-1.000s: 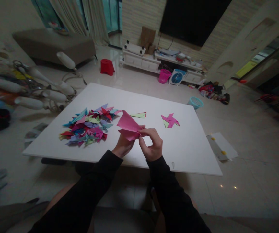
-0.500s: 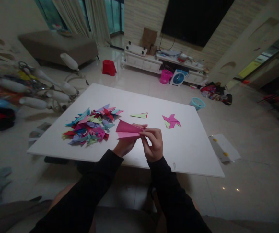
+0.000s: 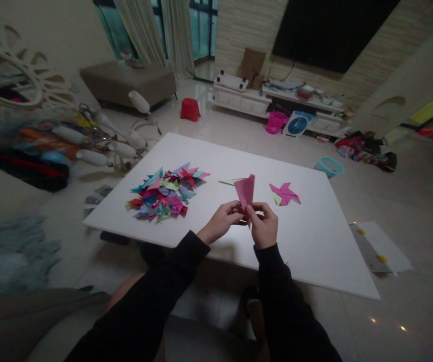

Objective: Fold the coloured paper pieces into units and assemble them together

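A pink folded paper [image 3: 245, 190] stands roughly upright above the white table [image 3: 216, 151], its wide end up and its narrow end down. My right hand [image 3: 264, 223] pinches its lower part between thumb and fingers. From the left, the fingers of my left hand [image 3: 224, 218] close on the same paper near its narrow end. Just behind it lies a thin light-green folded paper strip [image 3: 228, 181], partly covered. To the right rests a pink and green paper pinwheel [image 3: 285, 194]. On the left is a heap of colourful folded paper pieces [image 3: 165, 193].
A lamp with several white shades [image 3: 114, 148] stands close to the table's left edge. Beyond the far right corner is a light-blue basket [image 3: 329, 166]. A red stool [image 3: 190, 109], a pink bin [image 3: 275, 122] and a blue-white fan [image 3: 297, 123] are on the floor behind.
The pink paper has turned from lying sideways to standing upright in my hands. My left hand has come from beneath it to its left side. The whole view has shifted left.
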`<state>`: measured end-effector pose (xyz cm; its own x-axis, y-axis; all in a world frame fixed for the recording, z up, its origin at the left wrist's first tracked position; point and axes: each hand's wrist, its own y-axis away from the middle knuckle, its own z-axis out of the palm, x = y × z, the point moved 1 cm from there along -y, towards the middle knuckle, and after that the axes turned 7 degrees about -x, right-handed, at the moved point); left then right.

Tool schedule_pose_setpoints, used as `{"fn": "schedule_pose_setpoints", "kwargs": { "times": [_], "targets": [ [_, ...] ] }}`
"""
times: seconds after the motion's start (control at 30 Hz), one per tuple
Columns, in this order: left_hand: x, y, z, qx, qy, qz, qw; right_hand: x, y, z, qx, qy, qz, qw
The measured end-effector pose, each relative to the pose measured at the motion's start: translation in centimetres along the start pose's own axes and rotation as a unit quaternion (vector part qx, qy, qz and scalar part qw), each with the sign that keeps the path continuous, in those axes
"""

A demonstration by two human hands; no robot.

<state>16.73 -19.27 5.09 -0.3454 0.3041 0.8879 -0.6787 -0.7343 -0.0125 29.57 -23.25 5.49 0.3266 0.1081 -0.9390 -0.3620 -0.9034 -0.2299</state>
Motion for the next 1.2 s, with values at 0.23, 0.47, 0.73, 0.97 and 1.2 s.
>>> {"fn": "schedule_pose_setpoints", "kwargs": {
  "times": [0.23,0.47,0.73,0.97,1.2],
  "targets": [
    [-0.8,0.2,0.2,0.013,-0.005,-0.063,0.998,0.7,-0.4,0.2,0.031,-0.208,0.101,0.972],
    [-0.5,0.4,-0.5,-0.045,0.060,-0.061,0.995,-0.2,-0.4,-0.5,-0.048,-0.427,0.222,0.875],
    [0.4,2.0,-1.4,-0.059,0.066,-0.103,0.991,0.4,-0.4,-0.5,-0.096,-0.376,0.185,0.903],
    [1.3,2.4,-3.5,0.023,-0.050,-0.089,0.995,2.2,-0.9,1.1,0.012,-0.302,0.101,0.948],
    [3.9,3.2,-5.4,0.095,-0.313,-0.036,0.944,2.1,-1.8,1.4,0.083,-0.253,0.044,0.963]
  ]
}}
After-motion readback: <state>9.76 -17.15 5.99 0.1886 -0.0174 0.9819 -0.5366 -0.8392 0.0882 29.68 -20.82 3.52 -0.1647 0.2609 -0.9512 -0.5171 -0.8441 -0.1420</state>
